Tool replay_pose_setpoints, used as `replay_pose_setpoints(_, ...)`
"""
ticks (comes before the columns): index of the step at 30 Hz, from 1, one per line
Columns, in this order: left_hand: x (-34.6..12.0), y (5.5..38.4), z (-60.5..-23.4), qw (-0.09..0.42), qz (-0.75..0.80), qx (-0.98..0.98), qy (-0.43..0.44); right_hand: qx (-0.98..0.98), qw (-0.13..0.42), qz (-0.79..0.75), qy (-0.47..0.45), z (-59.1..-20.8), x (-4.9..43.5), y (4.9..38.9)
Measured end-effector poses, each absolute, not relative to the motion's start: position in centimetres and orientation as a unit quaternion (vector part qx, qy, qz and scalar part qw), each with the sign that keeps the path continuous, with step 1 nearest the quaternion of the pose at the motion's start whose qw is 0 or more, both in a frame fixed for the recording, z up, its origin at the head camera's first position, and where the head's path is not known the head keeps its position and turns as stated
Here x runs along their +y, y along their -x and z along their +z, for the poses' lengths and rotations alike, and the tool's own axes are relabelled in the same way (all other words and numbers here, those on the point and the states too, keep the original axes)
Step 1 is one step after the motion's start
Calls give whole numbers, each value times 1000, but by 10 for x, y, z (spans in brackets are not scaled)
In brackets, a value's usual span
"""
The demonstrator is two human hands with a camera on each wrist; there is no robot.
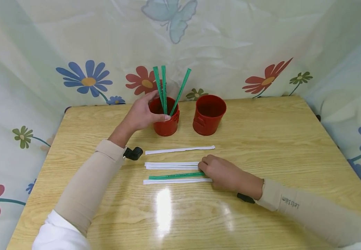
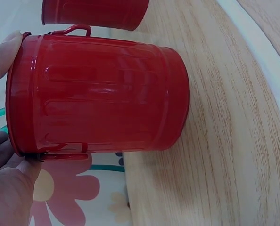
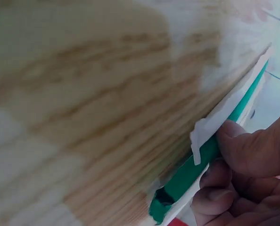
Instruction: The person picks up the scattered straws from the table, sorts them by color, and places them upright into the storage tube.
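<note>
Grips the rim of the left red bucket [image 1: 166, 129] with the left hand [image 1: 142, 113], with the thumb on the near edge and the fingers curled over the opposite edge. Pinches the loose green stick [image 1: 177, 176] near its right end between thumb and finger of the right hand [image 1: 222, 172], low at the tabletop.

Inside the left red bucket: three upright green sticks [image 1: 164, 86], two close together and one leaning right, all rising well above the rim. To its right, near but apart, the right red bucket [image 1: 208, 125], upright, with a handle on its side and a dark red interior.

Just beside the loose green stick, on the near side, the nearest white stick [image 1: 177, 181]; just beyond it, a close group of white sticks [image 1: 171, 166]; farther toward the buckets, the farthest white stick [image 1: 180, 150], set apart.

Underneath, a pale wood-grain table [image 1: 277, 139], glossy, with a bright reflection in front. Behind and at both sides, a pale curtain [image 1: 230, 52] printed with flowers and a bluish butterfly [image 1: 180, 19].
</note>
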State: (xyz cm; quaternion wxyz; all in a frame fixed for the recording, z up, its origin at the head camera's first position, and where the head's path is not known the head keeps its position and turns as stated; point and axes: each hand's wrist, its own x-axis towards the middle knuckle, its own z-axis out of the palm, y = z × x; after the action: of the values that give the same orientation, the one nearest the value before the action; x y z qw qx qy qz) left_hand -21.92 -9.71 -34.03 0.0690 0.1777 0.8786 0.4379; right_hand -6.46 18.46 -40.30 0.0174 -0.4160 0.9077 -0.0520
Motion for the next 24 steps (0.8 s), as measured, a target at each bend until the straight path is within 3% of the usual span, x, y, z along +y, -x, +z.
replay_pose_setpoints(11, -97, 219, -338, 73, 441, 877, -176, 905, 31, -110, 410, -390, 196, 65)
replay_pose_setpoints(24, -98, 218, -339, 62, 443, 875, -185, 873, 0, -340, 350, -364, 191, 76)
